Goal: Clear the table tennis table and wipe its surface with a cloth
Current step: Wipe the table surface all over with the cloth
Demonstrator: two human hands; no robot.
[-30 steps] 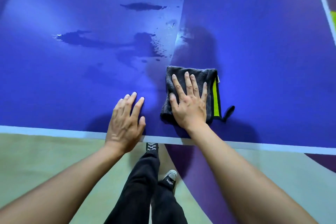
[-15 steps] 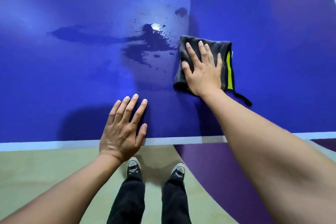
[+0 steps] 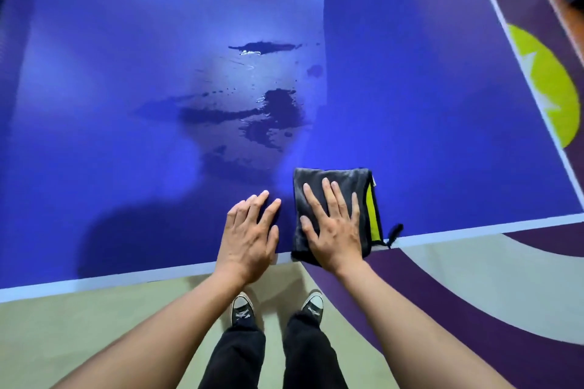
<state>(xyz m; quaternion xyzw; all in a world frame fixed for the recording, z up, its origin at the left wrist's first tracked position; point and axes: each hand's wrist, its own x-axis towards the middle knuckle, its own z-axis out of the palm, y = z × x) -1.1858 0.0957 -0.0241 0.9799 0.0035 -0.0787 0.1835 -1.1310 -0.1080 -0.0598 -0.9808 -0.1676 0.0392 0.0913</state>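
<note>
Head view: straight-fingered right hand [image 3: 335, 230] is pressing folded grey-and-lime cloth [image 3: 346, 180] at near edge of blue table tennis table [image 3: 110, 110], seemingly to wipe; flat left hand [image 3: 249, 234] is bracing there.

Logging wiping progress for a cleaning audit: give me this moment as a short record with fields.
table: blue, white edge line
cloth: dark grey, folded, lime strip, at the near edge
right hand: flat on the cloth, pressing it
left hand: rests on bare table beside the cloth
wet patches: beyond the cloth, not yet wiped
</note>
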